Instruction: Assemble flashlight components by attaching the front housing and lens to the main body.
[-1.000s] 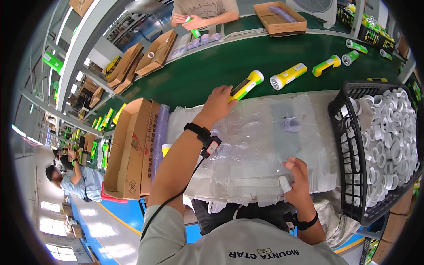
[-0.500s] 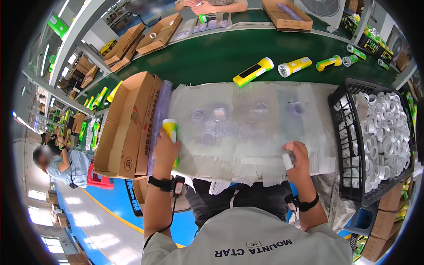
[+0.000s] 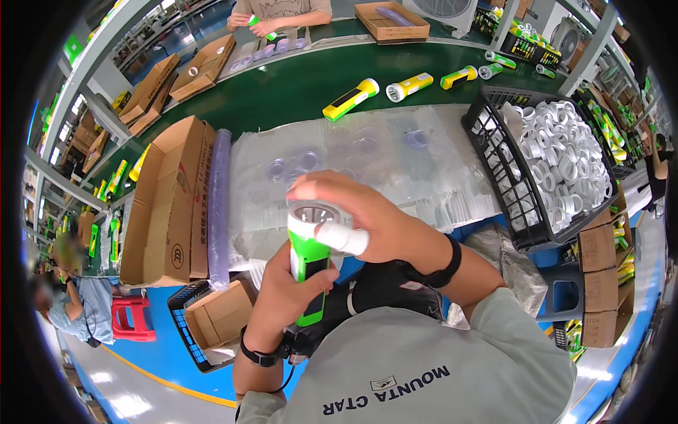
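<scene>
My left hand (image 3: 282,293) is wrapped round a green and white flashlight (image 3: 308,249) with a dark panel on its side. The flashlight stands tilted in front of my chest, its silvery reflector facing up. Over its head reaches my right hand (image 3: 385,225), slightly blurred, fingers on the far side of the rim and thumb on the near side. A clear round lens (image 3: 344,210) appears pinched between them at the rim. The right thumb wears a white sleeve (image 3: 344,239). Beyond the hands, several clear discs (image 3: 418,138) lie on a plastic-covered work surface (image 3: 462,148).
A black crate (image 3: 494,166) of white rings stands at the right. On the left are a cardboard box (image 3: 159,212) and a purplish clear roll (image 3: 219,212). Yellow flashlights (image 3: 351,99) lie on the green belt (image 3: 289,99). Across it, a person holds a flashlight (image 3: 263,28).
My left hand has brought its flashlight up from beside the box to in front of my chest. My right hand has moved left from the work surface to the flashlight's head. The view has shifted right.
</scene>
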### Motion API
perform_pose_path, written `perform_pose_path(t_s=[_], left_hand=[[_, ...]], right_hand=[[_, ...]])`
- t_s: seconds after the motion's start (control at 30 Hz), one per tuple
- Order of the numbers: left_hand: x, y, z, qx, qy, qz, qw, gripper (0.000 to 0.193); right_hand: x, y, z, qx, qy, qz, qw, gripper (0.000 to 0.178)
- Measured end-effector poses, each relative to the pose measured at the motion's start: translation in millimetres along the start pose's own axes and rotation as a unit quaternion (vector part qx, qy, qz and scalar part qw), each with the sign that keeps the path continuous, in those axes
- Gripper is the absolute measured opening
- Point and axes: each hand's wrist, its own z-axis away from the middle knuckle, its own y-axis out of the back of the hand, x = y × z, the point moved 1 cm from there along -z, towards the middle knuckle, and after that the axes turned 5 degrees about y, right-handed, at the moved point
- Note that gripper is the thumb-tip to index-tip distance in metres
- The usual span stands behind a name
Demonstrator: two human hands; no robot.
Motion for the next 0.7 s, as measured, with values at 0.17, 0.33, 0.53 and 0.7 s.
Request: perform_pose_path(t_s=[0.17, 0.33, 0.53, 0.7], left_hand=[[5, -15, 22, 0.089, -0.052, -0.186, 0.977, 0.035], [0, -17, 34, 0.223, -0.153, -0.404, 0.874, 0.05], [13, -20, 31, 0.105, -0.056, -0.338, 0.934, 0.045], [22, -22, 20, 0.015, -0.02, -0.256, 0.966, 0.043]], right_hand=[[3, -22, 4, -0.064, -0.037, -0.11, 0.991, 0.035], [-3, -25, 13, 0.004, -0.008, -0.002, 1.0, 0.029], [-3, -12, 18, 0.008, 0.001, -0.027, 1.0, 0.029], [-3, 1, 22, 0.018, 0.023, -0.068, 0.997, 0.026]])
